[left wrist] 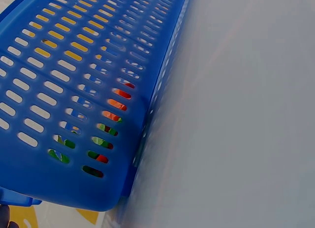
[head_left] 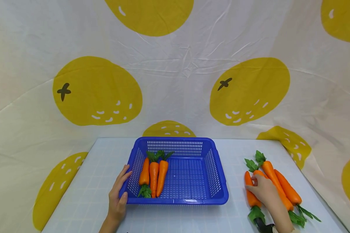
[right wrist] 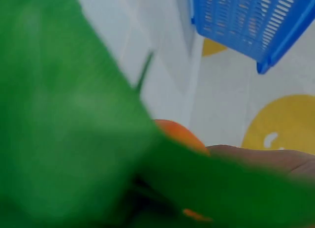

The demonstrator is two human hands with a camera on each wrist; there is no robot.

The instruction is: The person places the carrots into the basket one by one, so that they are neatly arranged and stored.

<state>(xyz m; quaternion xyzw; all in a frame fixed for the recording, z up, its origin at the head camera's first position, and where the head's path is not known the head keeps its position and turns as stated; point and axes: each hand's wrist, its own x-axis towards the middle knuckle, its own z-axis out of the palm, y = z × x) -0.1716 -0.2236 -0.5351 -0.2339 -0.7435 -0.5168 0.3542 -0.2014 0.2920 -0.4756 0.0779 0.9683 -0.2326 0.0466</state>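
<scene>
A blue plastic basket [head_left: 175, 201] stands mid-table with three orange carrots inside; the middle carrot [head_left: 153, 178] lies between the other two. My left hand [head_left: 116, 200] rests at the basket's left side, fingers along the rim and thumb at the front corner. On the right, my right hand [head_left: 263, 187] reaches down over a group of carrots. Its thumb and fingers pinch the leftmost carrot [head_left: 252, 198], whose green leaves [head_left: 256, 213] point toward me. In the right wrist view, blurred leaves [right wrist: 64, 114] hide most of the hand and carrot [right wrist: 179, 134].
Beside the right hand lie more carrots, among them the outermost carrot [head_left: 288, 189] and a long carrot [head_left: 272, 174] with leaves at the back. A pale checked cloth covers the table [head_left: 90, 181]. Behind it hangs a white curtain [head_left: 175, 94] with yellow fruit prints.
</scene>
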